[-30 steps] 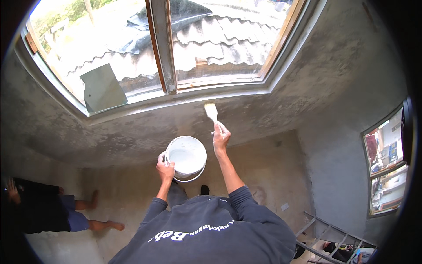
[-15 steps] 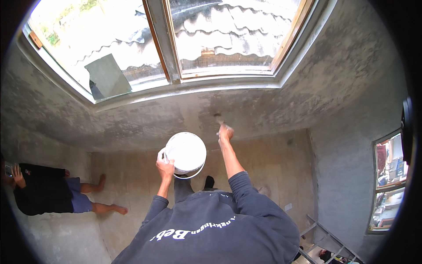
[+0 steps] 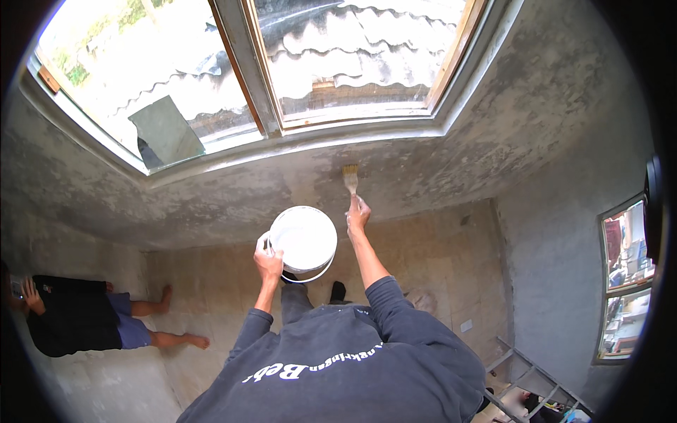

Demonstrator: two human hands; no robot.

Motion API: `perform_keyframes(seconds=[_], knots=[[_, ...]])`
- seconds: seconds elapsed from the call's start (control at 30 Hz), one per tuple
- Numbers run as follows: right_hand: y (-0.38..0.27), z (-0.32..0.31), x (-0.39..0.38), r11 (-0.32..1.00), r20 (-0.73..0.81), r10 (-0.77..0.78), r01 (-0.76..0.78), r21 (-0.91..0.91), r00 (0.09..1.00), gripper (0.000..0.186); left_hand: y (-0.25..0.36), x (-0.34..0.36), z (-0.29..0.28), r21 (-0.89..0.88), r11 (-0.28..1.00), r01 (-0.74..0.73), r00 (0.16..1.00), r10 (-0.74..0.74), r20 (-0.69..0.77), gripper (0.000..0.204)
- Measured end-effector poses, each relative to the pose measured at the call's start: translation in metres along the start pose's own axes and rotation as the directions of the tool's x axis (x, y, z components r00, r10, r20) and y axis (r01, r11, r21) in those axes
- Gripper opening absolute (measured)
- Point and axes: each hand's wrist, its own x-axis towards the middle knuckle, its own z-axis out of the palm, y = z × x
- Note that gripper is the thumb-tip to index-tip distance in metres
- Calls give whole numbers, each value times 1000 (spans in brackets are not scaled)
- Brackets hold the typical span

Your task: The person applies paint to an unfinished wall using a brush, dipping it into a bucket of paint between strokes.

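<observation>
My left hand (image 3: 268,259) grips the rim of a round white bucket (image 3: 303,240) at its left side. White stuff shows inside the bucket, and its wire handle hangs down on the near side. In my right hand (image 3: 358,213) is a flat paintbrush (image 3: 350,180) with pale yellow bristles, the fingers closed round its handle. The bristles point away from me and lie against the grey wall (image 3: 395,176) below the window, as far as I can see. A darker damp-looking patch of wall surrounds the brush tip.
A wide window (image 3: 275,130) with a leaning grey pane (image 3: 168,132) stands above the wall. Another person (image 3: 77,314) in dark top and blue shorts is at the left. A metal ladder (image 3: 525,374) leans at lower right, near a second window (image 3: 624,278).
The brush was blurred and is now sharp, held straighter against the wall. My right hand has shifted slightly. The bucket stays in my left hand, and the whole view has tilted a little.
</observation>
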Motion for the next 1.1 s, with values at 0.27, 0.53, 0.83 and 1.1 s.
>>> perform_keyframes(seconds=[0.27, 0.53, 0.83, 1.1], knots=[[-2, 4, 13, 943, -35, 223, -225, -247, 974, 32, -23, 5, 1, -34, 998, -60, 996, 58, -61, 46], [-67, 11, -34, 946, 40, -323, 324, -5, 946, 33, -39, -8, -15, 11, 1000, -4, 992, 5, -126, 47], [55, -5, 3, 962, -3, 156, -153, -228, 988, 33, -43, -17, -23, -31, 996, 82, 994, -84, -73, 48], [-54, 22, -33, 934, 52, -311, 315, -167, 949, 28, -49, -24, -30, -85, 989, 123, 986, -132, -107, 49]])
